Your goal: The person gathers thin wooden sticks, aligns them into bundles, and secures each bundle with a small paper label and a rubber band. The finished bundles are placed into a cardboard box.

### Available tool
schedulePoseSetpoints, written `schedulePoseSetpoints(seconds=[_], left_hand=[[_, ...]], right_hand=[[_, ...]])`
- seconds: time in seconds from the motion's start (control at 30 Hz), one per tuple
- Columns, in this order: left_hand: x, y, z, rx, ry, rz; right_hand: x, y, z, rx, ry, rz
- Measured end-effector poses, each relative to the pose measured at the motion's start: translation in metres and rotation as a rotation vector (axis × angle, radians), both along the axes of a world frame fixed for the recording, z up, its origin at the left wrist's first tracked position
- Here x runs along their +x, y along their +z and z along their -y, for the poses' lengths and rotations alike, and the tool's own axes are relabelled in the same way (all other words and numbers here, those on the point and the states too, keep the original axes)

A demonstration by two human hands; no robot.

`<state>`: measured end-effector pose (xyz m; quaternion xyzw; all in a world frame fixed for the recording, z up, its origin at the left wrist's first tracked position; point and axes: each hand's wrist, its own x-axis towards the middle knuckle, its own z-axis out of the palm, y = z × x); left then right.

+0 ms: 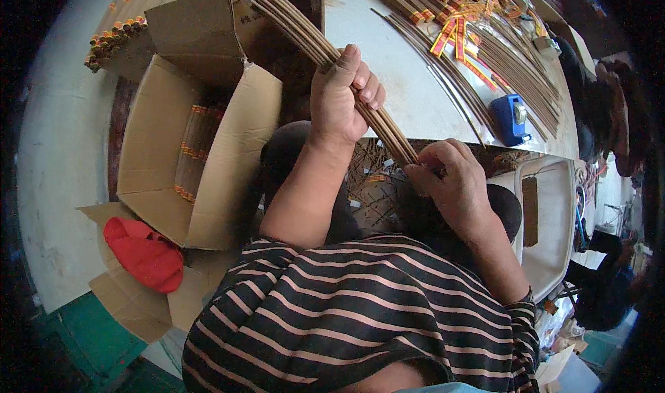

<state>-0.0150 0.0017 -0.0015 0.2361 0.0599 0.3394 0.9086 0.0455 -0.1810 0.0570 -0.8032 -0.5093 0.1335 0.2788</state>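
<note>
A bundle of thin brown incense sticks [294, 27] slants from upper left to lower right in front of me. My left hand [338, 99] is wrapped round its middle, thumb on top. At the lower end of the bundle, my right hand [454, 185] has its fingers curled in, with thumb and fingertips against the stick ends. A blue tape dispenser [511, 119] stands on the pale table [388, 67] beyond my right hand. Loose sticks [516, 64] lie behind it, with red and yellow paper bands [455, 38] on and beside them.
An open cardboard box [156, 126] at my left holds banded stick bundles [196, 150]. A red cloth [142, 254] lies on its flap. More bundles [125, 29] are stacked at far left. A white tub [547, 220] stands at right. Broken sticks [374, 195] litter the area below my hands.
</note>
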Motion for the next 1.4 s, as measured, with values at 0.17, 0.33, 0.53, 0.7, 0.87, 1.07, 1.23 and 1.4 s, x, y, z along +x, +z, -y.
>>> schedulePoseSetpoints(seconds=[0.17, 0.33, 0.53, 0.7, 0.87, 1.07, 1.23, 1.4], left_hand=[[-0.001, 0.006, 0.003, 0.023, 0.025, -0.098], [0.002, 0.004, 0.006, 0.016, 0.059, -0.123], [0.003, 0.004, 0.010, 0.018, 0.058, -0.151], [0.005, 0.001, 0.008, -0.025, 0.083, -0.143], [0.001, -0.002, -0.001, -0.064, 0.109, -0.102], [0.000, -0.001, 0.002, -0.086, 0.105, -0.081], [-0.002, -0.002, 0.000, -0.107, 0.092, -0.064], [0.000, -0.002, 0.005, -0.110, 0.057, -0.086]], right_hand=[[-0.002, -0.010, -0.009, -0.005, -0.010, -0.042], [0.000, -0.013, -0.009, 0.042, 0.063, 0.045], [0.000, -0.010, -0.009, 0.001, 0.092, 0.030], [0.007, -0.005, 0.006, -0.052, 0.124, 0.029], [0.012, 0.017, 0.047, -0.152, 0.080, -0.145], [0.003, 0.016, 0.054, -0.144, -0.009, -0.386], [0.005, 0.012, 0.050, -0.158, -0.067, -0.614], [-0.002, 0.010, 0.025, -0.097, -0.071, -0.472]])
